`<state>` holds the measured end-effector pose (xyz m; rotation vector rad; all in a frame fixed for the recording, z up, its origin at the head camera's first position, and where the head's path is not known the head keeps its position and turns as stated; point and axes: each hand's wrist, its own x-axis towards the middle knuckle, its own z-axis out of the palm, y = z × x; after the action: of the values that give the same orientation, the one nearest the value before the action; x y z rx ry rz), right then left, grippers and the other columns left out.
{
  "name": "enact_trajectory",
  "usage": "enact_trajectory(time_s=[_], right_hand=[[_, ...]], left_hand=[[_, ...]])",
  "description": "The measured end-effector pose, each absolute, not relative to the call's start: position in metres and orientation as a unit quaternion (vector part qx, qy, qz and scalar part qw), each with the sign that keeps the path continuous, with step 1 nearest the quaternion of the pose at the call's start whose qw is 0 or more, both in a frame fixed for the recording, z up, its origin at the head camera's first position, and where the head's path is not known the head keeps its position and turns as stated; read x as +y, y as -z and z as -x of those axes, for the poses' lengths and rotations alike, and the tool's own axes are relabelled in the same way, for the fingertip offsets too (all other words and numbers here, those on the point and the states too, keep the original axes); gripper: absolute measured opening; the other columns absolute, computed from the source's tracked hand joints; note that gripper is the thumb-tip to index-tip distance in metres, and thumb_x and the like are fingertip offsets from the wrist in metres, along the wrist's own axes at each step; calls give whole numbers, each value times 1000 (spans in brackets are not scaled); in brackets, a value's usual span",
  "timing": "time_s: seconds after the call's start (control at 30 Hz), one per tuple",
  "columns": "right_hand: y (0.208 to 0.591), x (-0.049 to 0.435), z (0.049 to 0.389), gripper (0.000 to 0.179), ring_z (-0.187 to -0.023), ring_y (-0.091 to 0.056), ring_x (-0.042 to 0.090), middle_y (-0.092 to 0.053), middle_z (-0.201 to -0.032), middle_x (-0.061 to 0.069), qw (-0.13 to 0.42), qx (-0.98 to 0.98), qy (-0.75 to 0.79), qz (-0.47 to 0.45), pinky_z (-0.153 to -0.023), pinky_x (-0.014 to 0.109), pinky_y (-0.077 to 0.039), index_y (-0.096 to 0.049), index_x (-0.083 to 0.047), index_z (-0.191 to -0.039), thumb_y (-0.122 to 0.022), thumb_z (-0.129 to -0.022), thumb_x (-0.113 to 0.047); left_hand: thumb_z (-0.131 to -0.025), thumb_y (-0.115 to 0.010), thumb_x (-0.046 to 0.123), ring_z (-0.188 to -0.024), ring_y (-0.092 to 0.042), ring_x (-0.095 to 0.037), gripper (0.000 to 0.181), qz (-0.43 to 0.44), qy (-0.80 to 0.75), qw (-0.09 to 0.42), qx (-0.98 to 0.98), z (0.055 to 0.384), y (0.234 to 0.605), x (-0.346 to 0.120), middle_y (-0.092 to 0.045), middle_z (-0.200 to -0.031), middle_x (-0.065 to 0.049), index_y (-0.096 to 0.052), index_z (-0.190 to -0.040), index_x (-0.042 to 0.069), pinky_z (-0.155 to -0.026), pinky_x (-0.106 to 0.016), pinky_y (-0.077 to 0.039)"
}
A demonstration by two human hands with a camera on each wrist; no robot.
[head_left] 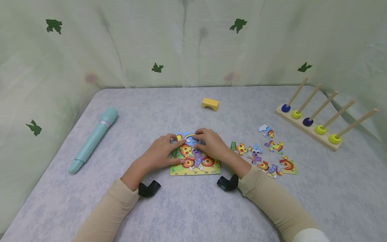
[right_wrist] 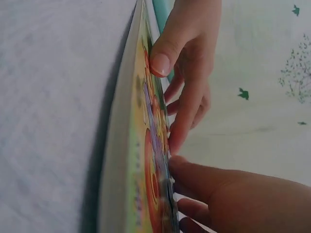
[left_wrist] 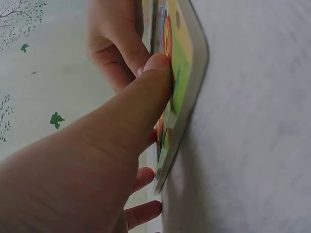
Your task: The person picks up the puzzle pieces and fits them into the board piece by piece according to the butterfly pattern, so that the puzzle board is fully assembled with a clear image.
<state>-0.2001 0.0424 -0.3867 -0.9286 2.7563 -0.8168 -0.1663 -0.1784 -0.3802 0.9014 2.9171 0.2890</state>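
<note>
A jigsaw board [head_left: 195, 170] lies flat on the table between both hands, showing a purple-bodied butterfly, a rainbow and a sun. My left hand [head_left: 160, 151] rests at its left side, fingers extended over the upper part and thumb on the lower picture. The left wrist view shows that thumb [left_wrist: 158, 63] lying on the board's face. From the upper right, my right hand [head_left: 211, 143] touches the picture with thumb and fingertips close together. I cannot tell whether a puzzle piece is pinched there. Part of the rainbow area is hidden by the fingers.
Several loose puzzle pieces [head_left: 275, 146] lie to the right, some beside the right forearm. Beyond the board sits a yellow arch block [head_left: 210, 104]. A teal microphone-shaped object [head_left: 93, 139] lies at left. A wooden peg stand [head_left: 308, 129] with blue and yellow beads stands at far right.
</note>
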Motion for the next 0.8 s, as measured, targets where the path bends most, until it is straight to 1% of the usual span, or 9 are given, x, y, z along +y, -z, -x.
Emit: enact_trajectory(time_s=[0.17,0.27,0.33,0.47,0.63,0.7,0.8], right_hand=[[379,50,201,53,-125,-31,27,-34,-137,11,115,892,299,319,-98,45,-29,-44,-11,-134,-59,-87,-31],[367,59,199,56,-128,-26,26,-29,-141,10,124,880,329,319,-100,44,-27,-40,-12,-136,-59,-87,-30],[356,68,197,56,-129,-25,24,-30,-141,9,108,877,343,318,-100,44,-27,-39,-12,-137,-60,-87,-28],[337,96,191,56,-128,-26,24,-31,-140,7,49,875,362,319,-99,46,-28,-40,-12,-136,-62,-86,-26],[329,140,192,56,-126,-31,26,-36,-137,7,-28,877,368,307,-97,49,-30,-43,-12,-133,-65,-83,-24],[330,158,194,56,-125,-32,26,-38,-135,7,-44,880,369,295,-96,50,-30,-44,-11,-132,-67,-82,-23],[334,184,199,58,-123,-33,28,-39,-135,7,-46,886,381,261,-95,52,-29,-44,-11,-132,-68,-81,-23]], left_hand=[[-79,-54,60,-107,-40,-32,71,-293,-100,32,950,166,383,-180,-39,-123,-13,-41,-137,22,-90,-49,-31],[-79,-54,60,-108,-39,-32,71,-291,-102,32,951,167,385,-180,-39,-124,-13,-40,-137,22,-91,-49,-30],[-79,-53,61,-109,-38,-32,72,-287,-102,37,952,167,386,-180,-38,-125,-12,-39,-138,23,-92,-49,-30],[-79,-52,62,-112,-36,-31,72,-280,-103,46,953,167,388,-180,-37,-127,-12,-37,-139,25,-94,-48,-28],[-79,-53,61,-114,-35,-32,72,-279,-111,48,953,166,387,-180,-36,-128,-12,-36,-139,25,-95,-49,-26],[-79,-53,61,-114,-34,-32,72,-278,-111,48,953,166,386,-180,-36,-128,-12,-36,-139,25,-95,-49,-26],[-79,-54,60,-114,-35,-32,72,-278,-111,47,953,166,386,-181,-36,-128,-12,-36,-139,25,-95,-49,-26]])
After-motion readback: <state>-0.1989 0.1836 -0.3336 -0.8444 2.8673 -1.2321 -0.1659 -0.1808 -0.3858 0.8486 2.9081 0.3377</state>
